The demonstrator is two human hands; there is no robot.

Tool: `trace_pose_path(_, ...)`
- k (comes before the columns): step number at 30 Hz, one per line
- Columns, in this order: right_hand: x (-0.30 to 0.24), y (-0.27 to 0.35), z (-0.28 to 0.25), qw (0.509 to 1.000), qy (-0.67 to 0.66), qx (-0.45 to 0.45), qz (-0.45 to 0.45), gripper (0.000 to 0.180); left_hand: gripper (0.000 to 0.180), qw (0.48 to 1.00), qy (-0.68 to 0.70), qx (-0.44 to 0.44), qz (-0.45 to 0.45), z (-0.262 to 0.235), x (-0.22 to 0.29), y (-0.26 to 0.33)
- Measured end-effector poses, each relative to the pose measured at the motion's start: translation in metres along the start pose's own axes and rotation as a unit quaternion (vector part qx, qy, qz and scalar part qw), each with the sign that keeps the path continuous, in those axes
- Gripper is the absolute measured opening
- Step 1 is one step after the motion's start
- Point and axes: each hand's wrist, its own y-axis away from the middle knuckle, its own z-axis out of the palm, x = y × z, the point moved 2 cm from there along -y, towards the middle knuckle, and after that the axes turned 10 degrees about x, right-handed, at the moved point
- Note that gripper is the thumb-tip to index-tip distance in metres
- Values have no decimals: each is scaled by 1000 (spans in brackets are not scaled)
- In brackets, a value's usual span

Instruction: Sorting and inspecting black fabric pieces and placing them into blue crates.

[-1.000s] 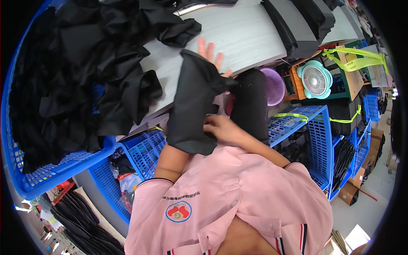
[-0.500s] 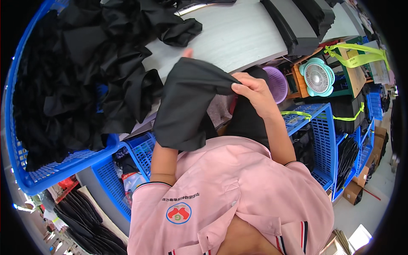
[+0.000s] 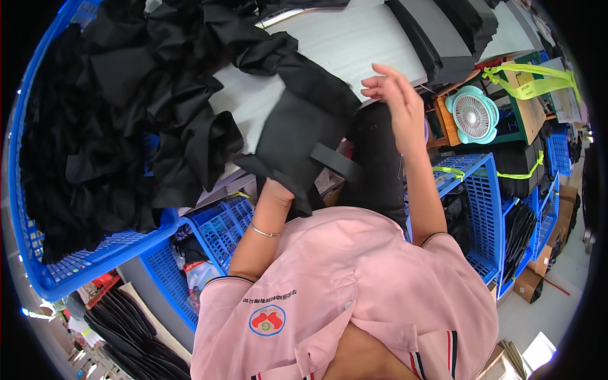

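Observation:
A black fabric piece (image 3: 301, 136) hangs over my lap and the table's near edge, with a narrow black band (image 3: 335, 163) sticking out from its lower right side. My left hand (image 3: 279, 190) goes into or under this piece; only the wrist and heel of the hand show, so its fingers are hidden. Apart from the cloth, to its right, my right hand (image 3: 397, 95) is raised with fingers spread and nothing in them. A large heap of crumpled black fabric pieces (image 3: 126, 114) fills the blue basket to the left.
The blue plastic basket (image 3: 114, 266) stands left of the grey-white table (image 3: 361, 38). Neat stacks of black pieces (image 3: 437, 38) lie on the table's far right. A turquoise fan (image 3: 472, 115) and blue crates (image 3: 484, 215) are on the right. Another blue crate (image 3: 166, 278) stands lower left.
My right hand has let go of the fabric's edge and risen away, its fingers opening. The fabric has turned and spread toward the table, and my left forearm has moved up and rightward.

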Motion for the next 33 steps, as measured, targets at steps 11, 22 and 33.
trace_pose_path(11,17,17,20,938,240,-63,-241,26,34,999,-31,19,25,-10,1,-31)
trace_pose_path(22,46,-91,7,969,138,-88,-184,14,26,700,457,134,-532,5,-65,-7)
trace_pose_path(33,96,-146,-8,908,275,146,-280,31,20,967,106,35,-230,-31,-3,-53)
